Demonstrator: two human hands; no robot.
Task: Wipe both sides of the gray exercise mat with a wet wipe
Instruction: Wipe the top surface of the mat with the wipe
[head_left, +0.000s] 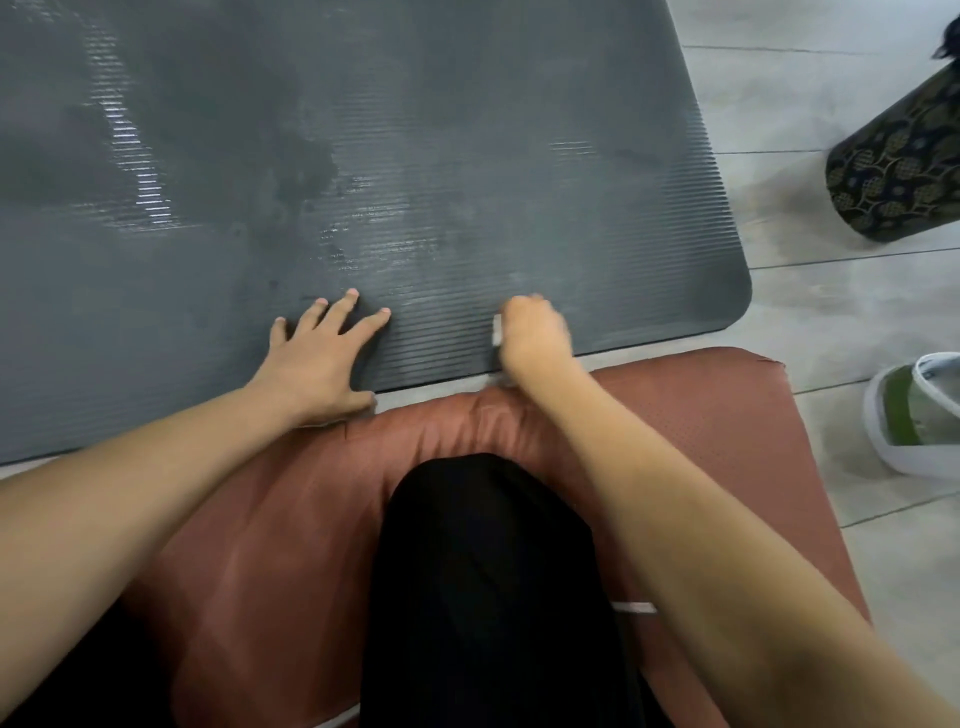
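- reddish-brown padded leather-look cushion (675, 415), on the floor at bottom centre, far edge creased
- black fabric-covered knee (483, 571) resting on the cushion's middle
- pale grey tiled floor (831, 322), dark grout lines, right side
- dark cylindrical bolster with gold patterned fabric (898, 171), near floor's upper right edge
- white sandal with green insole (914, 410), right edge, just beside cushion's far right corner

ribbed foam mat (467, 156) — wet sheen, glossy tiles (831, 322)
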